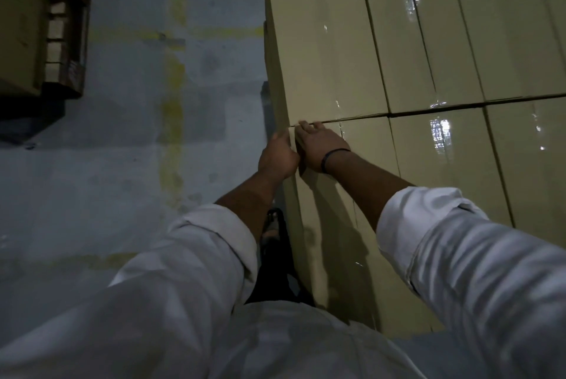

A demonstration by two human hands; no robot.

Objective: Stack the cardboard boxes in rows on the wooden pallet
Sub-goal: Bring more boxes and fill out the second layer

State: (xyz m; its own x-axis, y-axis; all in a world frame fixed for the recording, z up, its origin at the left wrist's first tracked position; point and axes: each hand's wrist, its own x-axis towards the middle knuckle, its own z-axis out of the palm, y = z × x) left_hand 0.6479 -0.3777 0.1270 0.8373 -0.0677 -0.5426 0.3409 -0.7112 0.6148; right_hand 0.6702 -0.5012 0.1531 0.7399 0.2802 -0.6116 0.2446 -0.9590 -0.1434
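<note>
Long tan cardboard boxes sealed with clear tape lie in two rows on a stack at the right. The nearest box (pixel 333 219) forms the stack's left edge in the near row. My left hand (pixel 278 155) presses against that box's left side near its far corner. My right hand (pixel 318 146) lies flat on its top, fingertips at the seam where it meets the far-row box (pixel 324 51). More boxes (pixel 459 26) fill the rows to the right. The pallet under this stack is hidden.
Grey concrete floor (pixel 131 139) with faded yellow lines lies to the left. Another stack of boxes (pixel 21 26) on a wooden pallet (pixel 73 51) stands at the far left. My sandalled foot (pixel 271 228) is beside the stack's base.
</note>
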